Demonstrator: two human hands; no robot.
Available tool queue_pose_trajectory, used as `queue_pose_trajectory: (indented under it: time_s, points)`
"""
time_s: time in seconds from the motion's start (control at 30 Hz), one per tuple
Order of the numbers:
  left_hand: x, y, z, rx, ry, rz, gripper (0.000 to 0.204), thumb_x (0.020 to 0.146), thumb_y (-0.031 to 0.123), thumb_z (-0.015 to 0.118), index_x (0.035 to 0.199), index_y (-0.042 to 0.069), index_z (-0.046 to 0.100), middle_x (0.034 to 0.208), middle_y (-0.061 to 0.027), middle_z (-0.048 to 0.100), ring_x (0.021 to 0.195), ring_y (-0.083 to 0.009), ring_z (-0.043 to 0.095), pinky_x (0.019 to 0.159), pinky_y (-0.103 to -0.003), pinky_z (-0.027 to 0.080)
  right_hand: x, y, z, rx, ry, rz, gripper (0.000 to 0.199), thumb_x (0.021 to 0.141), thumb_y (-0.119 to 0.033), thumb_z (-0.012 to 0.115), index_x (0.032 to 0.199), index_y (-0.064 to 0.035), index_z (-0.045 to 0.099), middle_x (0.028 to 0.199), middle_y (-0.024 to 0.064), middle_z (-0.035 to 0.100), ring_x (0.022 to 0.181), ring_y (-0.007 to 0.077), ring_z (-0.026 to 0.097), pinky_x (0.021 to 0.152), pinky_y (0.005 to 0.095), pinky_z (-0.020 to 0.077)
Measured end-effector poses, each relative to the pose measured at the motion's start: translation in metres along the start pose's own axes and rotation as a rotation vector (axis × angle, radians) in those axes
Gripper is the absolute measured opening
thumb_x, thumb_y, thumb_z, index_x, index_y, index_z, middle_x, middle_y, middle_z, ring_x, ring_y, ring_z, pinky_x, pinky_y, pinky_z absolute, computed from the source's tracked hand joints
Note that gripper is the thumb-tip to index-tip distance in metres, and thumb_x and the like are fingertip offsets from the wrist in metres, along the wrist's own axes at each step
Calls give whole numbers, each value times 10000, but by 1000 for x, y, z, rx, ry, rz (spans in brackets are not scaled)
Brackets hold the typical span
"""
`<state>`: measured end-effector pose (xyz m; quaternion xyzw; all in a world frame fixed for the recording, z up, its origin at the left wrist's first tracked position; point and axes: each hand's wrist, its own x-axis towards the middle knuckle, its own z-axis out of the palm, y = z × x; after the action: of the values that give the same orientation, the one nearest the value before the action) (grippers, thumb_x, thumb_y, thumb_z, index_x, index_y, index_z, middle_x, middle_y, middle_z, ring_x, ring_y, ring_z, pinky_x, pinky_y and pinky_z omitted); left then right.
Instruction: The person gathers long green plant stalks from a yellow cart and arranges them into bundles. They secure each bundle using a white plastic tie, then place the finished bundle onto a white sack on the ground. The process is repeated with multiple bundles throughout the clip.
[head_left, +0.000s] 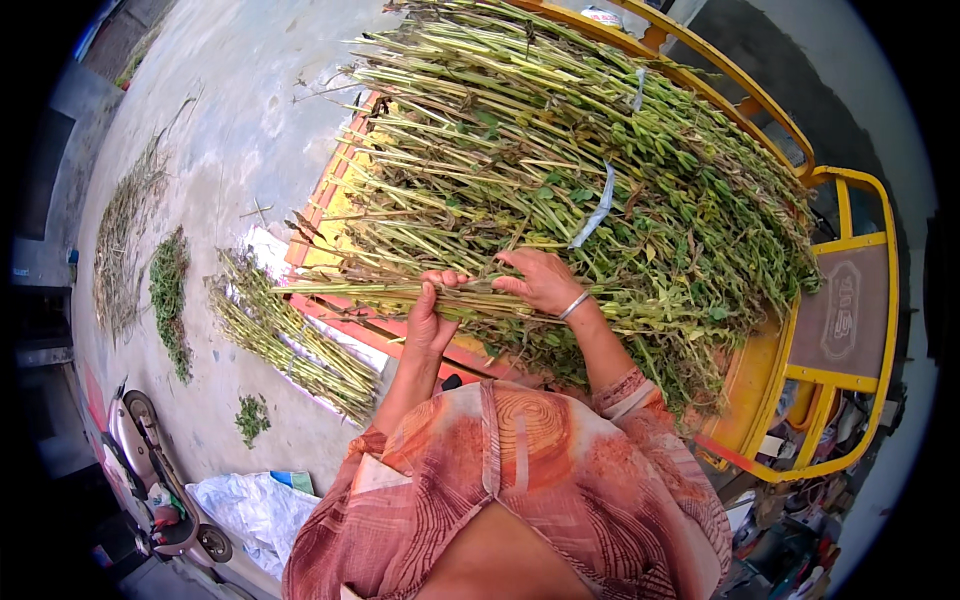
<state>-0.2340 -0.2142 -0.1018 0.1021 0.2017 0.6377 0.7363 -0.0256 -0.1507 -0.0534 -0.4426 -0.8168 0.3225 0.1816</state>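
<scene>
A thick heap of cut stalks (520,130) with green pods, which look like sesame, lies across a yellow and red cargo bed (330,235). Bare stem ends point left, leafy podded tops right. At the heap's near edge my left hand (432,312) is closed round a bunch of stalks (380,292), near their bare ends. Farther right along the same bunch, my right hand (545,282), with a silver bangle at the wrist, grips it from above, thumb and fingers curved over the stems. Just beyond that hand a pale cloth strip (595,207) lies over the heap.
Yellow metal rails (870,330) border the bed at right. On the concrete ground at left lie a stalk bundle (300,345) on a white sheet, a green plant pile (170,300) and dry stems (128,230). A scooter (165,480) and white sacking (255,515) are at lower left.
</scene>
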Motion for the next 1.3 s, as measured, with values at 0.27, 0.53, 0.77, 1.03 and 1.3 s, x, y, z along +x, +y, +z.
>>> queue_pose_trajectory:
  time_s: [0.27, 0.53, 0.77, 1.03, 1.3]
  points:
    - [-1, -11, -37, -147, 59, 15, 255, 854, 330, 679, 793, 154, 504, 753, 24, 502, 811, -181, 501, 940, -414, 416, -65, 26, -27, 22, -218, 228, 516, 889, -508, 545, 865, -10, 679, 686, 199, 615, 699, 377, 600, 642, 456, 468]
    - [16, -1, -18, -73, 232, 6, 253, 877, 216, 661, 729, 114, 483, 717, -3, 494, 797, -184, 517, 895, -394, 445, 25, 90, -2, -804, 561, 410, 172, 830, -164, 621, 897, -31, 536, 771, 139, 590, 759, 313, 599, 675, 417, 492]
    - [12, -4, -31, -70, 250, -20, 234, 862, 216, 678, 752, 126, 492, 743, 9, 494, 829, -177, 513, 840, -397, 455, 16, 88, -7, -729, 366, 335, 155, 766, -99, 635, 863, -47, 526, 789, 128, 611, 754, 295, 603, 669, 419, 490]
    - [15, -5, -28, -90, 260, -30, 246, 844, 180, 692, 753, 124, 470, 747, -2, 485, 821, -190, 506, 812, -385, 456, -42, 65, -26, -702, 284, 346, 189, 687, -73, 670, 835, -49, 556, 808, 133, 571, 794, 324, 571, 652, 441, 470]
    - [19, -6, -36, -95, 258, -49, 229, 845, 186, 685, 751, 107, 492, 753, -11, 511, 832, -191, 525, 809, -392, 464, 39, 52, -15, -775, 433, 268, 217, 727, -178, 722, 852, -58, 593, 953, 113, 556, 866, 290, 560, 743, 425, 444]
